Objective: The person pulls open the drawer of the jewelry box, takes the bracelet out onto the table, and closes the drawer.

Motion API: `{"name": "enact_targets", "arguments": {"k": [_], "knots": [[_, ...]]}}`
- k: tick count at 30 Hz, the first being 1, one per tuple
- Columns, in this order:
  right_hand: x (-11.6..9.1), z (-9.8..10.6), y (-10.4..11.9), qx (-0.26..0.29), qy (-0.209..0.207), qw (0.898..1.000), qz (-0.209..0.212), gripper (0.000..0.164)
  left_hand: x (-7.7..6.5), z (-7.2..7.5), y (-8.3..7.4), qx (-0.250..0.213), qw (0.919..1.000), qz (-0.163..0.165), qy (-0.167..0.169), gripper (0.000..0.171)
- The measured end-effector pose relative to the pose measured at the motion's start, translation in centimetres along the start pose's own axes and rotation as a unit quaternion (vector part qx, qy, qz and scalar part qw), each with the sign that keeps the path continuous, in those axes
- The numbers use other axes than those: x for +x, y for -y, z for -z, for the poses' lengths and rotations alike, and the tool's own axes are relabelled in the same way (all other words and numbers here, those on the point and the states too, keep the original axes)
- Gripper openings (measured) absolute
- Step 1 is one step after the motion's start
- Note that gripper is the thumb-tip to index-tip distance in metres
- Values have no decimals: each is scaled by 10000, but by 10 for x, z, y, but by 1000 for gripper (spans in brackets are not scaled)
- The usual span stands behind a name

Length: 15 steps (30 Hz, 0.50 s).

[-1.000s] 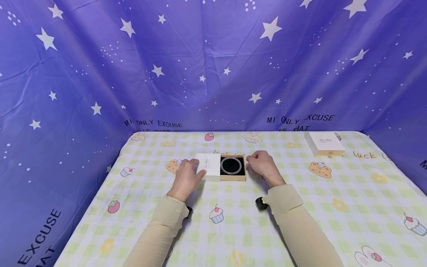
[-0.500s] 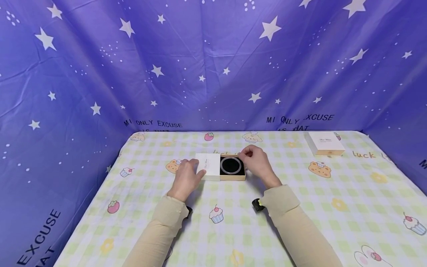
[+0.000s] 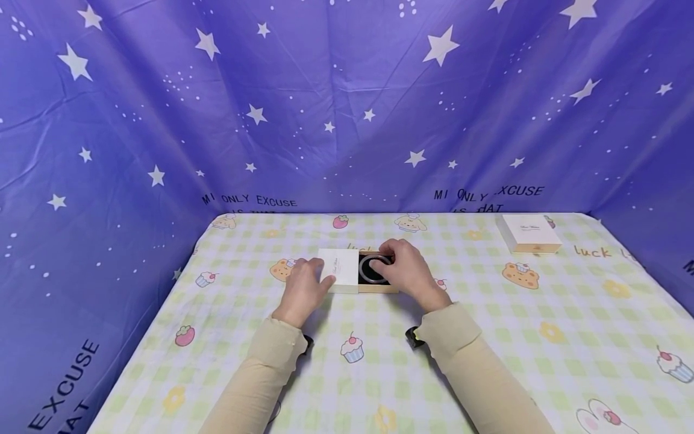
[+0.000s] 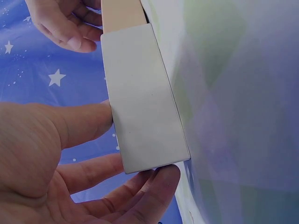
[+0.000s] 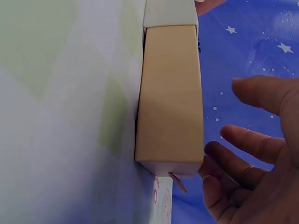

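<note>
A white box sleeve [image 3: 345, 271] lies on the table with its tan inner drawer [image 3: 374, 289] pulled out to the right. On the drawer's black lining rests a pale, ring-shaped bangle [image 3: 362, 271], partly covered by the right hand. My left hand [image 3: 305, 290] holds the sleeve's left end; in the left wrist view the thumb [image 4: 88, 123] touches its upper edge and the fingers bend around the end. Over the drawer, my right hand [image 3: 409, 271] has its thumb and fingers apart, holding nothing. A small ribbon tab [image 5: 178, 182] sticks out of the drawer's end.
A second white box [image 3: 528, 231] with a tan side stands at the back right. The checked tablecloth [image 3: 303, 386] covers the table, and a purple star-printed curtain [image 3: 336, 144] hangs behind it.
My right hand has moved left from beside the drawer's right end to above it, and its thumb and fingers have spread over the bangle. The left hand and sleeve have stayed in place.
</note>
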State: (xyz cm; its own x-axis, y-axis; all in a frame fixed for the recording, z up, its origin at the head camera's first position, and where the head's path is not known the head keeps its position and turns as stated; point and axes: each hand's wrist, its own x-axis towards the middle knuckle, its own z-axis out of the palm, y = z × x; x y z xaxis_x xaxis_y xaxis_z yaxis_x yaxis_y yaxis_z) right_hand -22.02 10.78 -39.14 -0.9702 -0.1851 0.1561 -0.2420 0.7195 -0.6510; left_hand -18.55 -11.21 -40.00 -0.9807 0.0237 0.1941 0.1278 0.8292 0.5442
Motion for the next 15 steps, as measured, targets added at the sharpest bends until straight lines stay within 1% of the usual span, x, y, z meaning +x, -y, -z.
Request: {"name": "enact_targets", "arguments": {"k": [3,8,12,15], "knots": [[0,-3,2,-296,28,9995,141,39,0,1,0,-44,10000,-12,-4,42],[-1,-8,3,-777,89,9967,215,44,-1,0,1,-56,10000,-4,5,42],[-2,-12,3,-1229,47,9921,249,48,0,-1,1,-26,10000,28,27,43],[-2,-14,3,-1469,10,9888,283,51,0,-1,1,-28,10000,25,16,43]]}}
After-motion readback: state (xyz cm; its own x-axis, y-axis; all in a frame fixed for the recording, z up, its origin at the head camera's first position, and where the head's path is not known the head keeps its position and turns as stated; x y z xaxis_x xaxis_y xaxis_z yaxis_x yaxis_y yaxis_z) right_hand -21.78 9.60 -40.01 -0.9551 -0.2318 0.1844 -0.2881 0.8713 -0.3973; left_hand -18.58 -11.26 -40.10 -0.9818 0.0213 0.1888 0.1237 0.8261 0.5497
